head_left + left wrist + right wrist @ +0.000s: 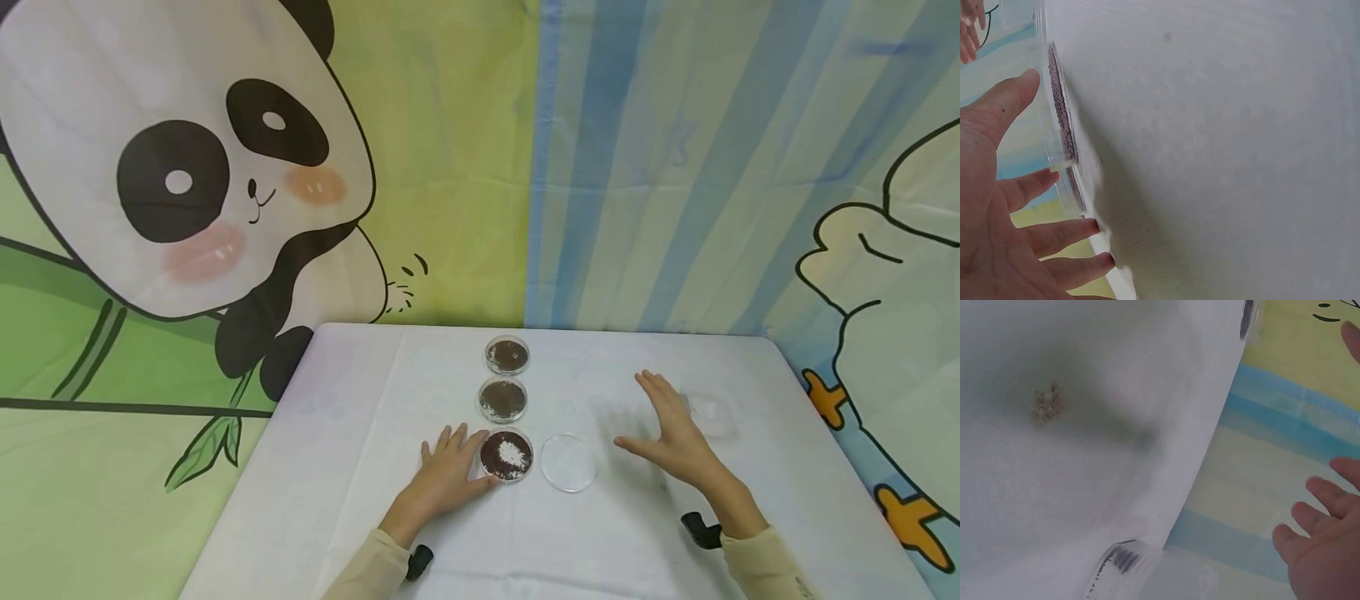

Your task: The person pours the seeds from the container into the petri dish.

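My left hand (pixel 447 477) is at the left side of the nearest petri dish (pixel 489 468), fingers spread and fairly straight, thumb and index fingertips right at its rim. That dish holds dark brown grains with a white patch on top. Seen edge-on in the left wrist view, the dish (pixel 1059 106) stands between thumb and index finger. A clear round lid (pixel 567 462) lies just right of it. Over the right part of the table my right hand (pixel 675 437) hovers with nothing in it, thumb apart from the extended fingers. Close by is a clear plastic container (pixel 708 415).
Two more petri dishes of brown grains, a middle one (pixel 503 400) and a far one (pixel 507 356), line up behind the nearest dish. A small brownish speck patch (pixel 1049 405) shows on the white tablecloth (pixel 360 433). A printed curtain (pixel 465 167) hangs behind the table.
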Available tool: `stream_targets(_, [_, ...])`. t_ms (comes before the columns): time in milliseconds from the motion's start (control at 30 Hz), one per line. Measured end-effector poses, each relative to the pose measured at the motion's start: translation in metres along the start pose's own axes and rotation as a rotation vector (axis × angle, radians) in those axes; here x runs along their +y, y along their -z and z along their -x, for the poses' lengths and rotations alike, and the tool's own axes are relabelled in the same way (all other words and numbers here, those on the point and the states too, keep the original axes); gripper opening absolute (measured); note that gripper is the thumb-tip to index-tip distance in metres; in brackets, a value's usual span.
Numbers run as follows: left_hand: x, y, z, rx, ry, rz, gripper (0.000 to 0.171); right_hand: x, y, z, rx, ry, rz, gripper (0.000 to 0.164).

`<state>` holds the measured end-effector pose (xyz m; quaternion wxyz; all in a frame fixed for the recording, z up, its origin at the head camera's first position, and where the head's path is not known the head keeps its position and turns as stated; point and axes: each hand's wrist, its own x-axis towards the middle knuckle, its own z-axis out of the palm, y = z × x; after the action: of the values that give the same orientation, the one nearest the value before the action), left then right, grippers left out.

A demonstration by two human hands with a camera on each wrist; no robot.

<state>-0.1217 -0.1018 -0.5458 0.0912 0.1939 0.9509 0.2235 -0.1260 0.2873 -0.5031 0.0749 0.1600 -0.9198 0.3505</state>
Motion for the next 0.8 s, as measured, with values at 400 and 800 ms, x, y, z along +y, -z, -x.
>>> stream_targets(400, [0.000, 0.000, 0.001, 0.004, 0.003, 0.004, 0.076, -0.014, -0.041, 0.005, -0.259, 0.079, 0.157, 0.110])
stream_targets(800, [0.000, 0.000, 0.000, -0.005, 0.004, 0.002, 0.077, -0.023, -0.064, 0.005, -0.367, 0.110, 0.266, 0.106])
